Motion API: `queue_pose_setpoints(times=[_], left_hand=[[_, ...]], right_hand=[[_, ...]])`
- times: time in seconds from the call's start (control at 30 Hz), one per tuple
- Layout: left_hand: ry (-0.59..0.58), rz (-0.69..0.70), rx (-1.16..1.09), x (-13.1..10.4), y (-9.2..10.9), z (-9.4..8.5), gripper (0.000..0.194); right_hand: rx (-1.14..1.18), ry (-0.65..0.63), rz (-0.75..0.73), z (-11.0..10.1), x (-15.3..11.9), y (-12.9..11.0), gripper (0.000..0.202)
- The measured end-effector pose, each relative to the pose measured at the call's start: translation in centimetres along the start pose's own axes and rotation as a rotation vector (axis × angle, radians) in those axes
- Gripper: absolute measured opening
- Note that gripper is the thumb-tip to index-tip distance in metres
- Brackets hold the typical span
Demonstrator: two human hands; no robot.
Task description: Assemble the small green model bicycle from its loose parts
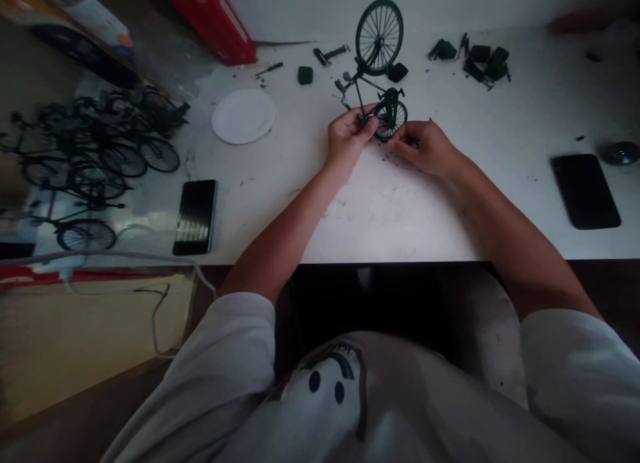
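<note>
Watching both bare hands at work over the white table [280,166], we note one dark green model bicycle [391,104] held above its far middle portion, between the hands. Left hand [351,138]: thumb and fingers pinching the bicycle beside its nearer wheel [401,119]. Right hand [425,147]: fingers curled, tips drawn in at the near rim of that same wheel; whether they grip the rim or some small part, we cannot tell. The farther wheel [381,41] stands out beyond the frame, toward the wall. Just beside it we log a dark green block [397,72]; another block [305,75] lies to the left, near a dark T-shaped piece [330,54]. Farther right, a scatter of dark green parts [495,64]. To the left we record a white plate [243,116], then a crowd of similar bicycles [97,176], overlapping and hard to count. One phone [195,216] lies near the table's front edge; a dark flat device [586,191] lies at far right.
</note>
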State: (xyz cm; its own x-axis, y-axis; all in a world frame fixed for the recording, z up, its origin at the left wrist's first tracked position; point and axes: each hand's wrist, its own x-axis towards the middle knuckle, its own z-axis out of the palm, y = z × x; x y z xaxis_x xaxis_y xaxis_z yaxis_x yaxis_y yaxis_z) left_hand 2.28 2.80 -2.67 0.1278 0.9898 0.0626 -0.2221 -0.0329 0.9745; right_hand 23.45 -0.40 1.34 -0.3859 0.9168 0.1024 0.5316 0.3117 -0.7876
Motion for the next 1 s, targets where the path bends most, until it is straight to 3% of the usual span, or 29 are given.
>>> queue_pose_setpoints(times=[0.27,0.5,0.67,0.87,1.0], left_hand=[[-0.005,0.013,0.023,0.3,-0.6,-0.4,0.039],[-0.012,0.016,0.044,0.5,-1.1,-0.6,0.053],[0.003,0.001,0.004,0.3,-0.9,-0.4,0.049],[-0.008,0.0,0.006,0.3,-0.7,-0.3,0.045],[-0.037,-0.016,-0.032,0.2,-0.6,-0.5,0.044]], right_hand=[[0.002,0.069,0.024,0.2,0.2,0.6,0.074],[-0.001,0.229,0.031,1.3,0.3,0.6,0.07],[-0.06,0.267,0.043,1.7,0.3,0.5,0.07],[-0.165,0.322,-0.019,2.3,0.1,0.4,0.071],[-0.069,0.397,-0.082,2.5,0.1,0.8,0.073]])
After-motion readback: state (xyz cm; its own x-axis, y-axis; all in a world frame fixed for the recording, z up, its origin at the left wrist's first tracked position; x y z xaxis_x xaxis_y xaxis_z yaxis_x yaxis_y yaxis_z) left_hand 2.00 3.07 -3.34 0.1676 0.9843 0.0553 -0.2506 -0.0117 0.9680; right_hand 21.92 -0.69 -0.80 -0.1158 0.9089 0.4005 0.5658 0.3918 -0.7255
